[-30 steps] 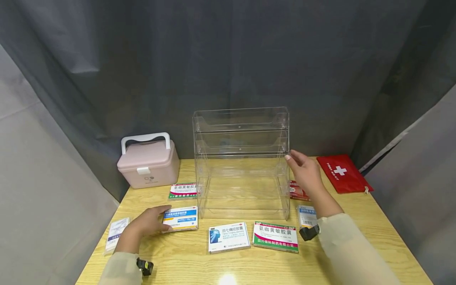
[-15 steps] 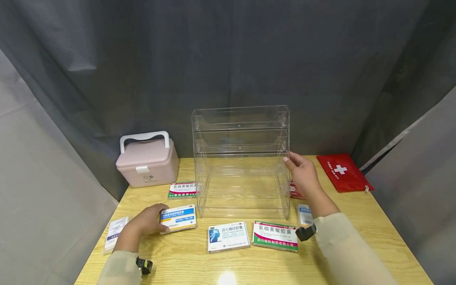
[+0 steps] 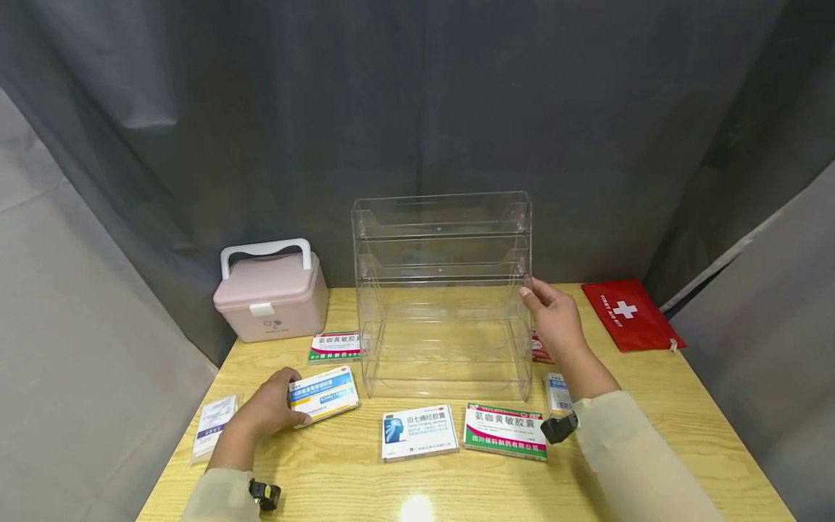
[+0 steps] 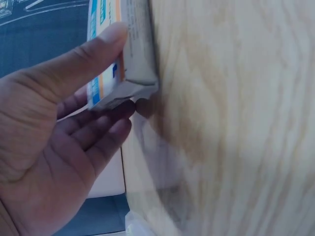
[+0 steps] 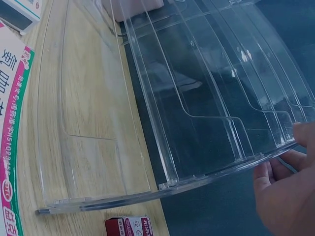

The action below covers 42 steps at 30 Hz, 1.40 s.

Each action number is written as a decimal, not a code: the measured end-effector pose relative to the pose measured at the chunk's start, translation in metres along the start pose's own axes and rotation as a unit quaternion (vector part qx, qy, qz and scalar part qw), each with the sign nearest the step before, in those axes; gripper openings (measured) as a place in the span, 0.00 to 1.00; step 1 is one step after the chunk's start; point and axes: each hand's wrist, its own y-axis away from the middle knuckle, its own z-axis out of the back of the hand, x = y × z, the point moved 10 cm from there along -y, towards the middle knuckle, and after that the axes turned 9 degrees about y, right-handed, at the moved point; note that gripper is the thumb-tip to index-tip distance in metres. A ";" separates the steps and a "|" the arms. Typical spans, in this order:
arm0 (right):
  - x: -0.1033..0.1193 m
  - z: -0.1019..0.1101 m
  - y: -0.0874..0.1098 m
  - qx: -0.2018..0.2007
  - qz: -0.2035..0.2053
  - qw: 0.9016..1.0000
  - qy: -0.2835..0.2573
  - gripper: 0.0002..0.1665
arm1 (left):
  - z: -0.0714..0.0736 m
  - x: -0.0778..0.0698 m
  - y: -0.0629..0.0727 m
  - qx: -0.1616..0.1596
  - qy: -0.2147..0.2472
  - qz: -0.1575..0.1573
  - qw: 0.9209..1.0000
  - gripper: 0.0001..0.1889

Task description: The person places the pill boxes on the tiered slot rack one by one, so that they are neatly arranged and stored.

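Observation:
My left hand grips a white and blue medicine box by its left end, thumb on one side and fingers on the other. In the left wrist view the box is tilted, with its lower edge close to the wood. A clear acrylic tiered rack stands upright at the middle of the table. My right hand holds its right side edge, thumb at the front. In the right wrist view the fingertips of my right hand are partly behind the clear side panel.
In front of the rack lie a white and blue box and a green and white box. Other medicine boxes flank it, including a plastic-wrapped one. A pink case stands back left, a red first aid pouch back right.
The medicine box in my left hand has shifted slightly left, turned anticlockwise and tilted. My right hand has slid slightly down on the rack's edge; the rack stays in place.

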 end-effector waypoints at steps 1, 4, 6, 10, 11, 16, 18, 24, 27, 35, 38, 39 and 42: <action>0.000 0.000 0.000 -0.001 0.000 1.000 0.002 0.33 | 0.001 0.001 0.000 -0.009 0.005 0.004 1.000 0.45; 0.000 0.001 0.000 -0.002 0.001 1.000 0.006 0.34 | 0.006 0.002 0.001 -0.033 0.009 0.009 0.999 0.44; -0.001 0.000 0.000 0.000 0.000 1.000 0.008 0.34 | 0.009 0.004 0.002 -0.044 0.015 0.014 0.999 0.42; -0.001 0.000 0.000 0.002 -0.002 1.000 0.012 0.36 | 0.016 0.005 0.004 -0.065 0.040 0.012 0.997 0.32; -0.001 0.000 0.000 0.002 -0.002 1.000 0.012 0.36 | 0.018 0.006 0.004 -0.072 0.050 0.012 0.996 0.28; -0.002 0.000 0.000 0.000 0.000 1.000 0.016 0.35 | 0.035 0.009 0.011 -0.117 0.089 0.017 0.989 0.15; -0.002 0.000 0.000 0.000 0.001 1.000 0.021 0.35 | 0.043 0.009 0.014 -0.136 0.090 0.020 0.986 0.13; -0.002 0.000 0.000 -0.002 -0.003 1.000 0.027 0.36 | 0.068 -0.002 0.025 -0.185 0.082 0.003 0.979 0.13; -0.002 0.001 0.001 -0.003 -0.002 1.000 0.028 0.36 | 0.086 -0.018 0.031 -0.221 0.096 -0.031 0.970 0.13; -0.003 0.003 0.002 -0.006 -0.004 0.999 0.034 0.36 | 0.137 -0.076 0.040 -0.331 0.208 -0.142 0.910 0.12; -0.006 0.002 0.004 -0.005 -0.007 0.999 0.034 0.35 | 0.146 -0.101 0.038 -0.337 0.229 -0.160 0.899 0.12; -0.007 0.002 0.004 -0.005 -0.008 0.999 0.034 0.35 | 0.148 -0.109 0.037 -0.338 0.235 -0.168 0.896 0.12; -0.009 0.001 0.006 -0.008 -0.008 0.999 0.034 0.35 | 0.154 -0.137 0.030 -0.334 0.258 -0.194 0.886 0.12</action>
